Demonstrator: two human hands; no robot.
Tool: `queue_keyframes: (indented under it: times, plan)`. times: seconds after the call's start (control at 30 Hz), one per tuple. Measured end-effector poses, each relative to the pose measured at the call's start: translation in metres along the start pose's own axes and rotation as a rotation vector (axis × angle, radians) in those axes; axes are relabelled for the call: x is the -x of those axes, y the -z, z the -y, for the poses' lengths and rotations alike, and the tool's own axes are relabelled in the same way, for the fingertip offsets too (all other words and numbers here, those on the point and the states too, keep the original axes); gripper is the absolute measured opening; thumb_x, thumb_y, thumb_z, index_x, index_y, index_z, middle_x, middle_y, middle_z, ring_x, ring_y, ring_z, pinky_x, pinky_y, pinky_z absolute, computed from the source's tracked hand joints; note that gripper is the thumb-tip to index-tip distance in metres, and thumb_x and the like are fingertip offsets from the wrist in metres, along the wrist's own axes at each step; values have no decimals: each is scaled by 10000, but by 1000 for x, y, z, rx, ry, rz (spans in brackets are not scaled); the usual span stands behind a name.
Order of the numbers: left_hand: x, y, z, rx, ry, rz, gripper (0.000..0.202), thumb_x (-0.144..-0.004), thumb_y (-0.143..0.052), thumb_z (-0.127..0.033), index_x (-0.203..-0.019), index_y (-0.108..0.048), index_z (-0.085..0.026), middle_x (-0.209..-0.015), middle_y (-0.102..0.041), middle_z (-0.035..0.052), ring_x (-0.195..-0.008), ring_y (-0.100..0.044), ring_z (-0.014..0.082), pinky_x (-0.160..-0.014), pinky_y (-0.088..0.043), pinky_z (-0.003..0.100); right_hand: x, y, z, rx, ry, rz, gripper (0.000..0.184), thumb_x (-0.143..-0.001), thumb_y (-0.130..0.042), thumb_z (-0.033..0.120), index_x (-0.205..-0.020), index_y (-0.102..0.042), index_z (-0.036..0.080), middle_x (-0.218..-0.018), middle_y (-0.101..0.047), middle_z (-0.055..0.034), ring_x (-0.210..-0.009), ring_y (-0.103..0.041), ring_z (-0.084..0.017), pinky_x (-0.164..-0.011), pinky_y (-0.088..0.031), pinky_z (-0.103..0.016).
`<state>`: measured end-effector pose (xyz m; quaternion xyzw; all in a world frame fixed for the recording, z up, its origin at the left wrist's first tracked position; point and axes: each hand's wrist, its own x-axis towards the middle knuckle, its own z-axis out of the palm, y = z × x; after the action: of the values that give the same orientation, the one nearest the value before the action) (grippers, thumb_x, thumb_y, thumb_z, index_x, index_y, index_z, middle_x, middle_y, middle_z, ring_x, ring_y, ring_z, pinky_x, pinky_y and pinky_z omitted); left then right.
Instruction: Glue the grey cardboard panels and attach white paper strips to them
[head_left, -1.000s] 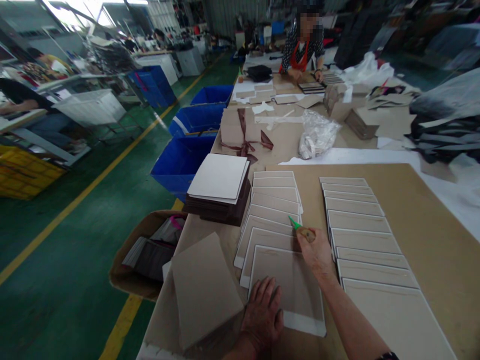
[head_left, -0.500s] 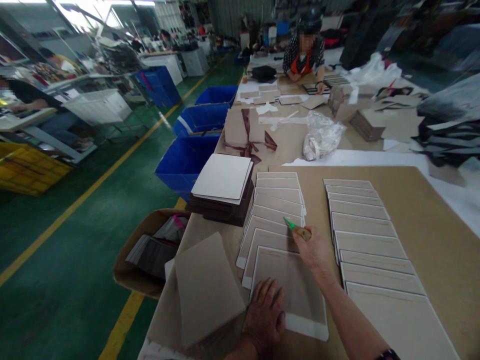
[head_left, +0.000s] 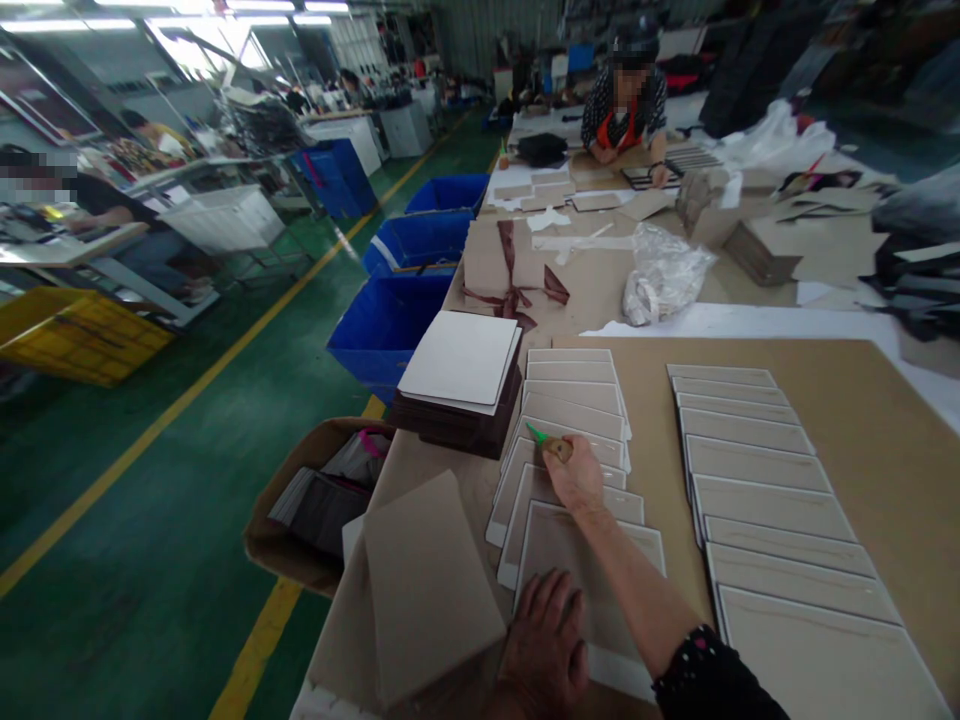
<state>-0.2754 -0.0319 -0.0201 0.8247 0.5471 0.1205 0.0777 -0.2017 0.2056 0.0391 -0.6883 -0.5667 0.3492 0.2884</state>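
My left hand (head_left: 546, 630) lies flat with fingers spread on the nearest beige panel (head_left: 607, 610), at its left edge. In my right hand (head_left: 577, 472) is a small brownish glue bottle (head_left: 557, 449) with a green pointed nozzle. Its tip is over the middle of a fanned row of overlapping beige panels (head_left: 574, 402) with pale borders. Whether the tip touches a panel, I cannot tell. To the right runs a second overlapping row of panels (head_left: 765, 487), with thin streaks along their edges. My right forearm hides part of the nearest panel.
Left of the row stands a stack of dark boards topped by white sheets (head_left: 459, 360). A beige board pile (head_left: 427, 590) lies nearer. Blue bins (head_left: 382, 330) and a carton (head_left: 300, 540) line the table's left side. Beyond a crumpled plastic bag (head_left: 664, 275), a person (head_left: 626, 110) works.
My right hand has moved left with the glue bottle, across the fanned panels. My left hand stays on the nearest panel. The whole view has shifted slightly to the left.
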Motion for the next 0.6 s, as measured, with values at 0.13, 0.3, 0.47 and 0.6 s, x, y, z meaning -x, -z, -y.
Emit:
queue_keyframes:
  times: [0.13, 0.3, 0.47, 0.6]
  plan:
    - [1, -1, 1, -15, -15, -20, 694, -791, -570, -296, -1458, -411, -195, -1535, -437, 92, -1436, -351, 284, -1146, -387, 493, -7, -2, -3, -159, -52, -17, 392, -686, -685, 461, -979, -647, 203, -863, -695, -59, -803, -647, -262, -726, -487, -368]
    - [1, -6, 2, -17, -18, -108, 673, -778, -568, -252, -1437, -442, -200, -1511, -471, 71, -1437, -345, 271, -1136, -410, 468, -11, 39, -35, -334, -157, -152, 583, -671, -650, 590, -1070, -596, 169, -880, -703, -61, -708, -656, -222, -608, -511, -328]
    - [-1, -6, 2, -35, -35, -169, 616, -799, -565, -298, -1401, -484, -193, -1470, -513, 87, -1403, -394, 278, -1105, -439, 469, -13, 96, -67, -222, -224, -307, 601, -595, -699, 577, -1030, -619, 169, -899, -681, -92, -778, -627, -261, -707, -496, -384]
    - [-3, -4, 3, -65, -50, -168, 618, -796, -558, -290, -1400, -485, -189, -1461, -521, 94, -1398, -402, 279, -1092, -445, 462, -18, 109, -78, -94, -231, -328, 553, -601, -698, 565, -1001, -650, 186, -886, -680, -105, -817, -602, -288, -772, -457, -414]
